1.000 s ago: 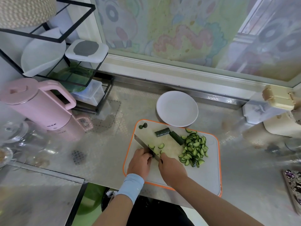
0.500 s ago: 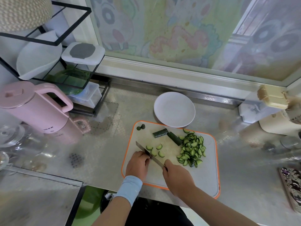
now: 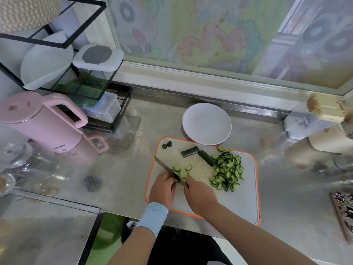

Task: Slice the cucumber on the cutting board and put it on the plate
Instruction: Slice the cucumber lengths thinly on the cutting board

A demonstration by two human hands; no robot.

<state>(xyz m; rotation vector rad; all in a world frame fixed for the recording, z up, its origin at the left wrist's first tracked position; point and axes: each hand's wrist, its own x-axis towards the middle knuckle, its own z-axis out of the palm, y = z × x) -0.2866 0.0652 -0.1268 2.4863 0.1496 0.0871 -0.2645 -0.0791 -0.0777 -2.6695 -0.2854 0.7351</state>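
Note:
An orange-rimmed white cutting board (image 3: 246,197) lies at the counter's front edge. My right hand (image 3: 199,195) grips the handle of a knife (image 3: 166,168) whose blade points up and left across the board. My left hand (image 3: 162,189), with a blue wristband, curls its fingers against the blade over a cucumber piece that is almost hidden. A few loose slices (image 3: 180,171) lie just beyond the blade. A heap of half-moon slices (image 3: 227,171) sits to the right. Two uncut cucumber chunks (image 3: 190,151) lie behind. The white plate (image 3: 206,123) stands bare behind the board.
Two cut-off cucumber ends (image 3: 167,145) sit in the board's far left corner. A pink kettle (image 3: 42,121) and a black wire rack (image 3: 63,73) with containers stand at the left. Beige and white boxes (image 3: 324,119) are at the right. Glassware (image 3: 23,161) is at the far left.
My right hand pulled back with the knife, then came close to my left hand again. One more slice lies beside the blade.

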